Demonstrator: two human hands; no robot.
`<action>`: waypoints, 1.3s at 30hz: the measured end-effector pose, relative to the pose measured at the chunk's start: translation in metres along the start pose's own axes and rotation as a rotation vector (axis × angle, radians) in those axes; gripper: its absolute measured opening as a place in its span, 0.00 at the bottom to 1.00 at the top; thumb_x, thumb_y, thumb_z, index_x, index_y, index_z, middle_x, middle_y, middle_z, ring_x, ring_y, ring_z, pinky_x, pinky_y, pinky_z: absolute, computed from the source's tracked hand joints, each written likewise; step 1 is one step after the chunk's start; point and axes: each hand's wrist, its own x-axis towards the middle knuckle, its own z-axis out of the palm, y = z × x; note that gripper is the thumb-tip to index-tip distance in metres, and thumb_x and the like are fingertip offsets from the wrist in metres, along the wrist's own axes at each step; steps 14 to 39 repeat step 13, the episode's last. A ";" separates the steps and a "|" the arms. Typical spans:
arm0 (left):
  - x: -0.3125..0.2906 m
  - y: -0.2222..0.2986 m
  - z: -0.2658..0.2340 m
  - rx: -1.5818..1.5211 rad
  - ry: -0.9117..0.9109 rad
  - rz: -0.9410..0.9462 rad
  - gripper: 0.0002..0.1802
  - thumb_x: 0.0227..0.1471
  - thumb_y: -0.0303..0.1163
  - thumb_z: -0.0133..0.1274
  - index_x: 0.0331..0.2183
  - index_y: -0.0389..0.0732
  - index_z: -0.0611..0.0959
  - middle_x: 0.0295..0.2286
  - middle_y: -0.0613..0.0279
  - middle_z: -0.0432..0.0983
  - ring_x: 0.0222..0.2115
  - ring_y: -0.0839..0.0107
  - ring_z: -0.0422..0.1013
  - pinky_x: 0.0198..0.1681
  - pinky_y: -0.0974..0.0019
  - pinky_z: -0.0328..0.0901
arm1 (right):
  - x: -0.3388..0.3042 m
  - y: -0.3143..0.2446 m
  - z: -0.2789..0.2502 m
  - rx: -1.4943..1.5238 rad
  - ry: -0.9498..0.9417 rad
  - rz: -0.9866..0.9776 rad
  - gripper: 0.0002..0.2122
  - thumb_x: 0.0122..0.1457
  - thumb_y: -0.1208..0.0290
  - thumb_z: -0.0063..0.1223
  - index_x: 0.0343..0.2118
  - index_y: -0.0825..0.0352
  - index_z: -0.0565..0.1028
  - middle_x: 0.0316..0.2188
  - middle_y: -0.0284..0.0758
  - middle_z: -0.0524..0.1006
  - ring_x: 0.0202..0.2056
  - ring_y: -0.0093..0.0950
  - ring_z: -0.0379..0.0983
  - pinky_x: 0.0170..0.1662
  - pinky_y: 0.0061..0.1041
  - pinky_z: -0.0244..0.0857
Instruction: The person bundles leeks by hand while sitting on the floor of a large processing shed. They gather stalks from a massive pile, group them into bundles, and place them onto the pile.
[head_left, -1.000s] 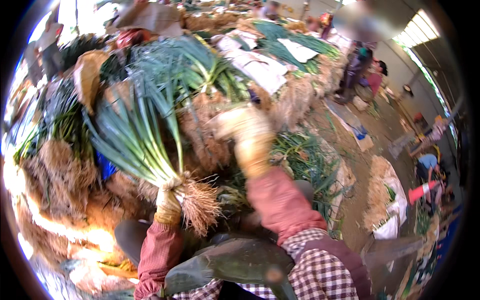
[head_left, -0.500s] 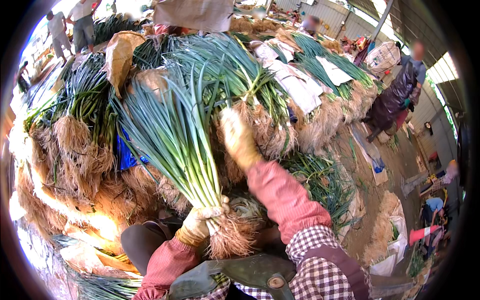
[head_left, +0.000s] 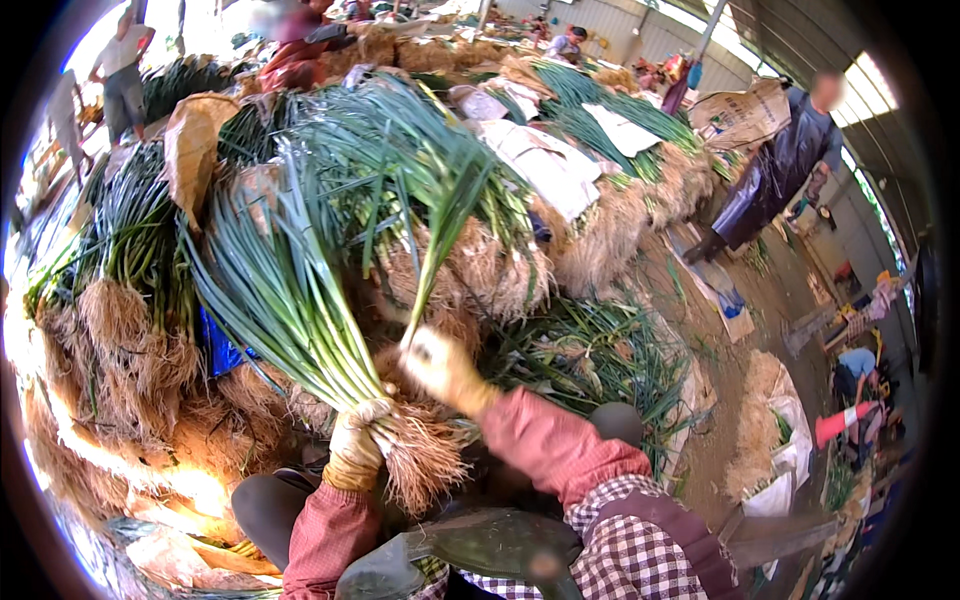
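My left hand (head_left: pixel 355 447), in a yellowish glove, is wrapped round the white lower stalks of a large bunch of green onions (head_left: pixel 312 320). Its long green leaves fan up and to the left, and its brown roots (head_left: pixel 422 455) hang out to the right of my fist. Just right of the bunch, my gloved right hand (head_left: pixel 442 372) is closed, slightly blurred, on the lower end of a loose green onion (head_left: pixel 432 265). That onion stands upright, its leaves reaching over the pile behind. Its root end is hidden by the glove.
Green onions with shaggy roots (head_left: pixel 150 340) are heaped to the left and ahead. Loose leaves (head_left: pixel 590 365) lie on the ground at right. A white cloth (head_left: pixel 545 165) covers part of the far row. A person in a dark apron (head_left: pixel 765 185) stands at far right; others work farther back.
My right hand has come down and back from the pile, now with a green onion in it. The bunch in my left hand sits a little farther left in view.
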 end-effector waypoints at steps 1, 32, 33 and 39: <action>0.000 0.002 0.003 0.120 -0.009 0.004 0.14 0.39 0.24 0.50 0.34 0.30 0.74 0.19 0.57 0.72 0.15 0.70 0.67 0.17 0.74 0.63 | -0.022 0.004 0.010 0.188 -0.052 -0.058 0.03 0.51 0.76 0.49 0.30 0.68 0.71 0.24 0.31 0.72 0.26 0.18 0.67 0.28 0.20 0.62; 0.005 -0.027 -0.003 0.233 -0.030 -0.024 0.14 0.40 0.25 0.51 0.33 0.29 0.73 0.18 0.56 0.71 0.12 0.70 0.65 0.13 0.73 0.60 | 0.012 -0.009 -0.036 -0.468 -0.557 0.213 0.32 0.47 0.54 0.55 0.54 0.60 0.60 0.35 0.41 0.75 0.38 0.35 0.71 0.43 0.32 0.63; 0.005 -0.027 -0.003 0.233 -0.030 -0.024 0.14 0.40 0.25 0.51 0.33 0.29 0.73 0.18 0.56 0.71 0.12 0.70 0.65 0.13 0.73 0.60 | 0.012 -0.009 -0.036 -0.468 -0.557 0.213 0.32 0.47 0.54 0.55 0.54 0.60 0.60 0.35 0.41 0.75 0.38 0.35 0.71 0.43 0.32 0.63; 0.005 -0.027 -0.003 0.233 -0.030 -0.024 0.14 0.40 0.25 0.51 0.33 0.29 0.73 0.18 0.56 0.71 0.12 0.70 0.65 0.13 0.73 0.60 | 0.012 -0.009 -0.036 -0.468 -0.557 0.213 0.32 0.47 0.54 0.55 0.54 0.60 0.60 0.35 0.41 0.75 0.38 0.35 0.71 0.43 0.32 0.63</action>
